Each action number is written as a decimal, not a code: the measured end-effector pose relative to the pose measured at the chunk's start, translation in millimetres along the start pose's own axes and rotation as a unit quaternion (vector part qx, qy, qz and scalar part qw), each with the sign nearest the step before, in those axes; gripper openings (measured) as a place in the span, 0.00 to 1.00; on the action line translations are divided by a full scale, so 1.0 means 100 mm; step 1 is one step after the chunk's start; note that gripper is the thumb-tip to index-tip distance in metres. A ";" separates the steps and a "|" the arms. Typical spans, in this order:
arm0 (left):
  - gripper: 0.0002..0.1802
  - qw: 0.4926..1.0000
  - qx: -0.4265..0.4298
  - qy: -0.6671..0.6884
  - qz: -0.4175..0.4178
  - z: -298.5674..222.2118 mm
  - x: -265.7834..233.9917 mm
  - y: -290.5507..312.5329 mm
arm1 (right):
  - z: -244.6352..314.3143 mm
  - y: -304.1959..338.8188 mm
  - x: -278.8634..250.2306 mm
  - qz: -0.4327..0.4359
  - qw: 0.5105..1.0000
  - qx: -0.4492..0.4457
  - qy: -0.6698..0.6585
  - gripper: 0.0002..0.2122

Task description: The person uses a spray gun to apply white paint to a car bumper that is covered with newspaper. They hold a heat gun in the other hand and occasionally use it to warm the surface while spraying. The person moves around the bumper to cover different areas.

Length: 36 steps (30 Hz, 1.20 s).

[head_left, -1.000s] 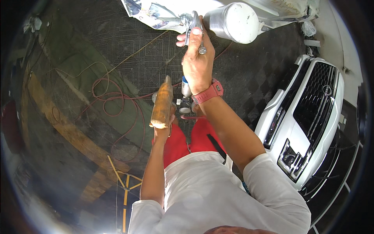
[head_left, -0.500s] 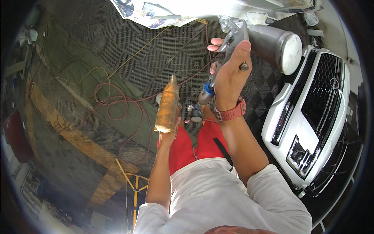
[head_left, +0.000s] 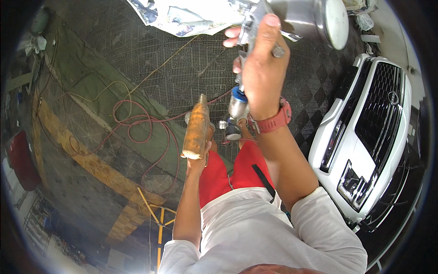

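A white car front with a black grille stands on the right, and a long green cloth sheet covers the floor on the left. At the far side hangs white printed paper. A thin red rubber hose lies in loose loops left of the legs; a foot could catch in them. The silver metal spray gun with a large cup is at the far end, its cup leaning right; a loose lid could let liquid leak. The right hand is closed around its handle; I cannot tell whether the trigger is pressed. Nearer and left, the left hand is wrapped around the base of an orange-stained tapered plastic bottle; too hard a squeeze might squirt its contents. The small blue-ringed filter hangs below the handle, where a knock against the leg could jar the gun.
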<state>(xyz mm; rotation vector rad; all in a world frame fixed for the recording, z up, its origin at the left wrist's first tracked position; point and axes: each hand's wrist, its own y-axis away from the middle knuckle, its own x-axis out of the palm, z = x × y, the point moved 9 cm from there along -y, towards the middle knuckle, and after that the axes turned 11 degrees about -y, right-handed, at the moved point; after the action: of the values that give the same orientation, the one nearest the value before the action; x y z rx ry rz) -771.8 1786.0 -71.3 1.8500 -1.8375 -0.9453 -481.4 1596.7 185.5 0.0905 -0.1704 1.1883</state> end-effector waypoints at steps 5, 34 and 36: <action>0.23 0.998 -0.059 0.016 0.020 0.17 0.04 -0.02 | 0.14 0.14 -0.43 -0.070 0.996 0.028 0.044 0.29; 0.25 0.995 -0.081 0.004 0.052 0.17 -0.04 -0.06 | 0.69 0.06 -0.54 -0.087 0.994 -0.009 0.062 0.32; 0.25 0.996 -0.077 0.007 0.051 0.20 -0.04 -0.08 | 0.70 0.05 -0.52 -0.086 0.995 -0.011 0.055 0.31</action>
<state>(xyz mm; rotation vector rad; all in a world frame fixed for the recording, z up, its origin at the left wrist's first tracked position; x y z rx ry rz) -779.1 1794.5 -90.2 1.6508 -1.7788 -1.0039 -510.8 1539.9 244.9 0.0203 -0.0761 1.0161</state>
